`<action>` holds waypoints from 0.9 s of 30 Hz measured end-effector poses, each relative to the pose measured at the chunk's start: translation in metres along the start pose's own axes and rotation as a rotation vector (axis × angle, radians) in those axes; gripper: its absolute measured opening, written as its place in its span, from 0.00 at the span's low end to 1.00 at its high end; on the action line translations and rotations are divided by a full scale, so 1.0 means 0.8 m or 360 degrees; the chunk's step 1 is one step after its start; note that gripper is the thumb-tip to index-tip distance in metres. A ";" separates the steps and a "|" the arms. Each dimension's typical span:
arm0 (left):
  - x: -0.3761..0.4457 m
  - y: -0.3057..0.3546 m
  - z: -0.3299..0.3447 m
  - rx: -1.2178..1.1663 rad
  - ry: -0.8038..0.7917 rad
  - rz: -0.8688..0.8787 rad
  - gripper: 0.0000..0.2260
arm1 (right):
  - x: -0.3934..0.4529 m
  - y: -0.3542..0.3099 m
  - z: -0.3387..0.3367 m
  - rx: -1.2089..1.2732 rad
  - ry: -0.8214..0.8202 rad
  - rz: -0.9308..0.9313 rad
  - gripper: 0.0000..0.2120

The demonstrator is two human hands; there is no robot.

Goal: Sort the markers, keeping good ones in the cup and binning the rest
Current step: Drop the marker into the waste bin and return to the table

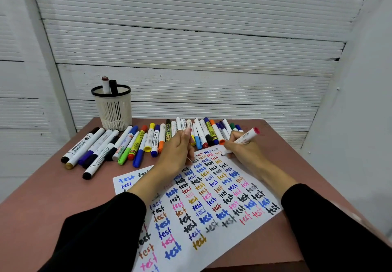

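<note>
The right hand [241,150] grips a pink-ended marker [247,138], tip on a paper [214,203] covered in "test". The left hand [176,153] pinches something small. Nearby counter [42,203] markers read "WHITEBOARD"; the cup [113,107] holds 2.

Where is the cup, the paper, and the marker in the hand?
cup [112,110], head view, on its white slotted side.
paper [212,235], head view, on a bare patch near its front.
marker [247,137], head view, on its white barrel, held by right hand.

Right hand [244,153] in a writing grip; left hand [177,155] apparently curled, knuckles up.
</note>
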State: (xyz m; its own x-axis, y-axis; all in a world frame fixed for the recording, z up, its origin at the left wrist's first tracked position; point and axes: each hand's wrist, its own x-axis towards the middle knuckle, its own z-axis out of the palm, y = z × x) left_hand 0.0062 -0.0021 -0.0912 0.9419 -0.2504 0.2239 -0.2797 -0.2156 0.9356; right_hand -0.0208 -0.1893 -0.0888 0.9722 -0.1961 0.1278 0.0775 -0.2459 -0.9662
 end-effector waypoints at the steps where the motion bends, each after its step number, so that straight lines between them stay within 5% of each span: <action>1: 0.000 0.000 0.000 -0.0001 -0.0001 -0.0005 0.20 | 0.001 0.001 -0.001 -0.0034 0.0017 -0.0012 0.16; 9: -0.001 0.000 0.000 -0.0020 -0.0007 0.0015 0.20 | 0.004 0.005 -0.002 -0.0033 0.0068 -0.0069 0.18; 16: -0.004 0.004 0.000 0.0004 0.0005 0.0047 0.18 | -0.004 0.009 0.007 -0.0500 0.0214 -0.0287 0.13; 23: -0.003 0.001 -0.004 0.0046 0.0004 0.0198 0.12 | -0.006 -0.012 -0.001 0.0210 0.0316 -0.0145 0.10; 27: 0.002 -0.002 -0.007 0.0119 0.0098 0.0214 0.10 | -0.011 -0.029 -0.007 0.0213 0.0383 -0.0159 0.15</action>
State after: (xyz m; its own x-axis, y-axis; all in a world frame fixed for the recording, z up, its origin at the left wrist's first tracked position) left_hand 0.0094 0.0027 -0.0908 0.9039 -0.2243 0.3643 -0.4151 -0.2540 0.8736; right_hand -0.0327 -0.1875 -0.0664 0.8792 -0.4005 0.2580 0.2144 -0.1510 -0.9650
